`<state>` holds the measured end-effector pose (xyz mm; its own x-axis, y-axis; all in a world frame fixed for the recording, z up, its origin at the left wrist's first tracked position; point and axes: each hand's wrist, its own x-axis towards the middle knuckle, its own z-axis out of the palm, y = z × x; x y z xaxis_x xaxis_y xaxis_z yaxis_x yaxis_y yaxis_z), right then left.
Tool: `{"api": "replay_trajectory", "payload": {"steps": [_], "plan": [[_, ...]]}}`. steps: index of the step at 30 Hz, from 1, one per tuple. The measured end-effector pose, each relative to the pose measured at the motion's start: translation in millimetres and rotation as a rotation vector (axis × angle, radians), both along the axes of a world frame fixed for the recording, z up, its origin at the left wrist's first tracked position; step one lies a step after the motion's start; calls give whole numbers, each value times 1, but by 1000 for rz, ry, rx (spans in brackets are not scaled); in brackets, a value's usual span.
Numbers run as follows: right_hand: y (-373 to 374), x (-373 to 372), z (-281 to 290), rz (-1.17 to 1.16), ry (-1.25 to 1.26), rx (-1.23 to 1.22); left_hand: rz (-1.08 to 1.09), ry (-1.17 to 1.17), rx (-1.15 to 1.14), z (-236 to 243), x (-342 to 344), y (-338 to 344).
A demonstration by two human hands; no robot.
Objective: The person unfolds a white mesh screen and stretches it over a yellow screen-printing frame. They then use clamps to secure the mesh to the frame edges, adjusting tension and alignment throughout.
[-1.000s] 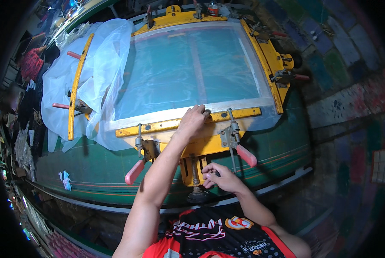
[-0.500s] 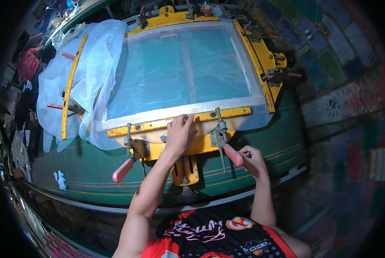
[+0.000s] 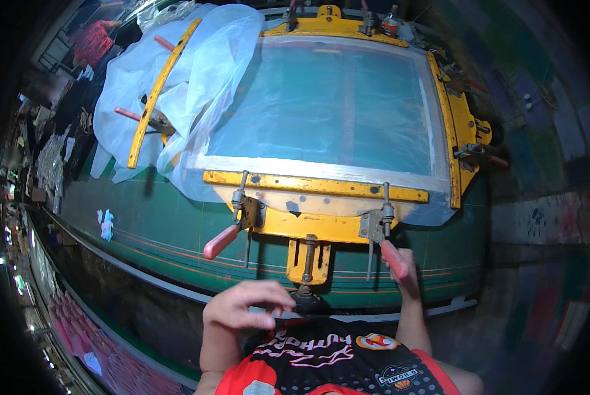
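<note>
My left hand (image 3: 249,304) hovers in front of my shirt, short of the table edge, with thumb and fingers apart and nothing between them. At the near right, my right hand (image 3: 408,263) closes round the red handle (image 3: 395,259) of a toggle clamp, which partly hides its fingers. This clamp and a second red-handled one (image 3: 222,241) are mounted on a yellow metal bracket (image 3: 301,226). A long yellow bar (image 3: 314,187) lies across the near edge of a sheer white mesh (image 3: 387,99), spread flat over a pale rectangular frame (image 3: 295,166).
Loose mesh (image 3: 127,82) bunches at the left beneath another yellow bar (image 3: 163,92). Yellow clamp brackets stand along the far side (image 3: 328,25) and right side (image 3: 463,125). A bottle (image 3: 390,21) stands at the far right. A crumpled scrap (image 3: 106,224) lies on the green table (image 3: 156,220).
My left hand has left the near yellow bar and drawn back toward my body. My right hand has come in closer round the red handle. The view has shifted, so the table appears further right.
</note>
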<state>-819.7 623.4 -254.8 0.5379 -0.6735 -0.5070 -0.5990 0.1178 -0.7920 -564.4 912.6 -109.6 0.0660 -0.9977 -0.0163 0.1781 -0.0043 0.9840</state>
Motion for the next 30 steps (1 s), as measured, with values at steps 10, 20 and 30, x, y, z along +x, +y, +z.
{"api": "replay_trajectory", "payload": {"steps": [10,20,30], "plan": [[-22,39,21,-161,-249,-521,743,1380,335,-133,6,-105],[-34,42,18,-57,-91,-757,752,1360,576,-161,1,-172],[-29,57,3,9,-156,-810,619,1168,726,-151,-23,-195]]}}
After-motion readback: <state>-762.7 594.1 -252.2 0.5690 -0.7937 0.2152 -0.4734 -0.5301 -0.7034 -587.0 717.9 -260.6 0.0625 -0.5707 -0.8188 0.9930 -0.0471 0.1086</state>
